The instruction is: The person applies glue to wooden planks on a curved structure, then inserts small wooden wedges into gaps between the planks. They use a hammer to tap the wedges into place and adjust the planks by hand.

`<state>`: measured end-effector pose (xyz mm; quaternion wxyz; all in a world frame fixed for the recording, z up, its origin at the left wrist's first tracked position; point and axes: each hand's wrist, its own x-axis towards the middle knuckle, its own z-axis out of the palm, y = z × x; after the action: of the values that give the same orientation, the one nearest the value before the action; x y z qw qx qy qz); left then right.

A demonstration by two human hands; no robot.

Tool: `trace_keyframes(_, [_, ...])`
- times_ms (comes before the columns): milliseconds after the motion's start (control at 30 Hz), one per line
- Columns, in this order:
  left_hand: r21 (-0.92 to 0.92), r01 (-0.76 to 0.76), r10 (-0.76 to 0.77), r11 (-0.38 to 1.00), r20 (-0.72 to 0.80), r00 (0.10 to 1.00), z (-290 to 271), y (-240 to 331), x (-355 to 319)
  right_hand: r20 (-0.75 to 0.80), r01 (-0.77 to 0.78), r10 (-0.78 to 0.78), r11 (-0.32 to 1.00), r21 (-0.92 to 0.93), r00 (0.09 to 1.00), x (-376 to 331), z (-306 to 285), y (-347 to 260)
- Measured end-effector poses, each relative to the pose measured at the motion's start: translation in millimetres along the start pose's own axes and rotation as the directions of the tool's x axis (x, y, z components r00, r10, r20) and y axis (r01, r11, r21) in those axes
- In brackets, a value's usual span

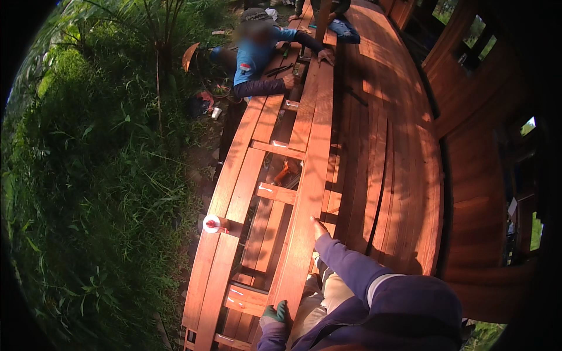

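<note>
A long reddish-brown plank (309,187) runs away from me along the right side of a wooden frame. My left hand (275,313), in a green and grey glove, grips its near end. Farther along, my right hand (319,227) holds the plank's right edge, the thumb side showing on top and the other fingers hidden. White streaks that look like glue lie on the frame's crosspieces (276,193). On the frame's left boards stands a white bottle with a red cap (214,224). At the far end, a co-worker in a blue shirt (253,61) has one hand on the same plank.
A stack of wide boards (404,193) lies to the right, beside a wooden wall with openings (486,134). Grass and plants (99,175) cover the left. An orange tool (282,174) shows through the frame. Another person (342,26) sits at the far end.
</note>
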<state>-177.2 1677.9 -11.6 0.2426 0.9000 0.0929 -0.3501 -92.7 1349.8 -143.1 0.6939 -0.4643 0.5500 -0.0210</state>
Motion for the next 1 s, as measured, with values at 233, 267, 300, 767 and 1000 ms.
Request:
trace_keyframes(233, [-0.135, 0.284, -0.256, 0.949, 0.193, 0.947, -22.7, -19.3, -38.2, 0.020, -0.120, 0.121, 0.992, -0.038, 0.992, -24.8, -4.4, -2.4])
trace_keyframes(267, [-0.114, 0.295, -0.274, 0.949, 0.167, 0.947, -26.4, -21.4, -42.9, 0.066, -0.140, 0.146, 0.986, -0.091, 0.987, -40.8, -9.1, -0.2])
trace_keyframes(300, [-0.112, 0.301, -0.283, 0.947, 0.151, 0.947, -27.5, -21.0, -44.8, 0.065, -0.056, 0.076, 0.962, -0.268, 0.995, -61.5, -12.4, -2.0])
trace_keyframes(767, [-0.167, 0.369, -0.364, 0.914, 0.062, 0.929, -43.0, -39.7, -85.0, 0.108, 0.712, -0.890, 0.276, -0.646, 0.443, -71.4, -44.9, -269.8])
trace_keyframes(1000, [-0.133, 0.312, -0.320, 0.941, -0.040, 0.947, -51.7, -12.0, -75.9, 0.188, -0.235, 0.223, 0.971, 0.043, 0.957, -95.5, 17.5, 67.1])
